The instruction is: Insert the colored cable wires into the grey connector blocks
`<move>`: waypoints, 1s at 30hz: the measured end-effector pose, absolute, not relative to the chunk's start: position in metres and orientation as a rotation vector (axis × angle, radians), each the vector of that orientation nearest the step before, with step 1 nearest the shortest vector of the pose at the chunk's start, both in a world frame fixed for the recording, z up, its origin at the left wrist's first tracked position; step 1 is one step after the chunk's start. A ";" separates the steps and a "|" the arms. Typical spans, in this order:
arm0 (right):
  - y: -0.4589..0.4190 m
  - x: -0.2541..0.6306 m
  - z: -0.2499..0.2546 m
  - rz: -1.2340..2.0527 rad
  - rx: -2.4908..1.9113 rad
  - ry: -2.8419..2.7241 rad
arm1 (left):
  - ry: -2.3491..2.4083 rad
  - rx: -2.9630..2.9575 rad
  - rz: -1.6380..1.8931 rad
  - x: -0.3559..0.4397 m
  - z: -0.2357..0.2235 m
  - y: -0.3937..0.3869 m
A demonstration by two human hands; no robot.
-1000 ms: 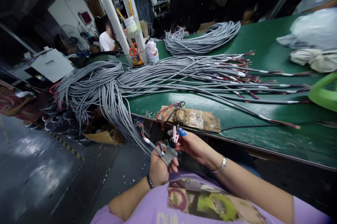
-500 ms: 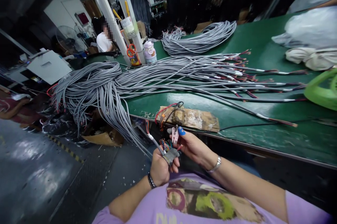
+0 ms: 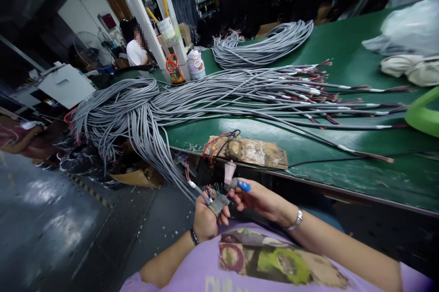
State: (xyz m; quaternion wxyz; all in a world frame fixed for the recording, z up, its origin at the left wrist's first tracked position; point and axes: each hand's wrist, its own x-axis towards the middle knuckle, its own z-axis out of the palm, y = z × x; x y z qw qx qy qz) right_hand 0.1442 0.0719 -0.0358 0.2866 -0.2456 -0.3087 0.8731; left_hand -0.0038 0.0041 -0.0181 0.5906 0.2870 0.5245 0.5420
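My left hand (image 3: 207,221) is closed around the end of a grey cable (image 3: 200,193), with grey wrapping over the thumb. Thin coloured wires (image 3: 213,190) fan out above that thumb. Close on its right, my right hand (image 3: 254,198) is closed in a pinch, with blue and grey coverings on its digits. From its fingertips a small pale pink clip-like tool (image 3: 229,172) points up, blurred. A reddish wire end shows between the two hands; whether the right fingers touch it is unclear.
Grey cables (image 3: 206,95) lie across the green table (image 3: 343,182), some hanging over its left end. A worn wooden block (image 3: 264,154) with red and black leads sits at the near edge. A purple bottle (image 3: 196,64) stands by the post. A person (image 3: 136,51) sits behind.
My right hand has shifted slightly right and down and turned, so the pink tool now points up from its fingertips. My left hand has moved slightly left, still holding the cable.
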 end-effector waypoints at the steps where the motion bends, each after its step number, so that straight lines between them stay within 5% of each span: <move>1: 0.069 0.145 -0.035 2.320 -0.666 -0.879 | 1.230 0.677 1.260 -0.004 -0.018 0.004; 9: 0.063 0.134 -0.022 2.042 -0.785 -1.152 | 1.303 0.738 1.265 -0.003 -0.021 0.004; 30: 0.062 0.128 -0.019 2.186 -0.793 -0.975 | 1.356 0.770 1.365 -0.006 -0.031 0.005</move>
